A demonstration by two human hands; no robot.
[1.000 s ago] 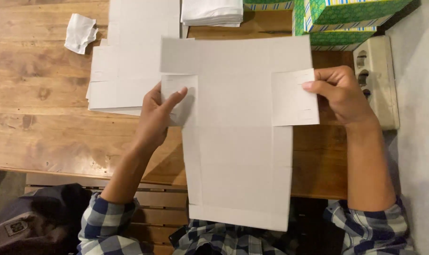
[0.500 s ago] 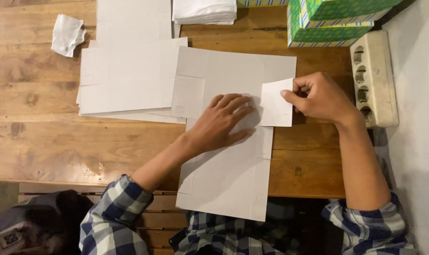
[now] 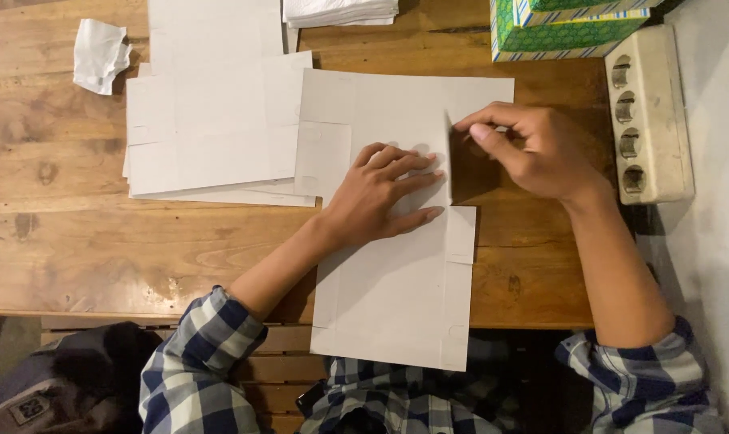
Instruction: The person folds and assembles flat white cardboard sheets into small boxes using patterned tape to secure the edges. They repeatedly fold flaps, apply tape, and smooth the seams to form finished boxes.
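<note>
The person wears a checked shirt in dark blue, pale grey and white. Its sleeves are rolled up, leaving both forearms bare. The left hand [image 3: 384, 197] and the right hand [image 3: 533, 153] are bare, with no rings, watch or gloves showing.

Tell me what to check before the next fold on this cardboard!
1. Left hand pressing flat on the cardboard sheet: ok.
2. Right hand pinching the side flap, which stands upright: ok.
3. Flap bending exactly on its crease: cannot tell.
4. Sheet fully on the wooden table: not ok, its near end hangs over the edge.
5. Stack of spare sheets off the side being folded: ok, though it overlaps the sheet's left edge.
</note>
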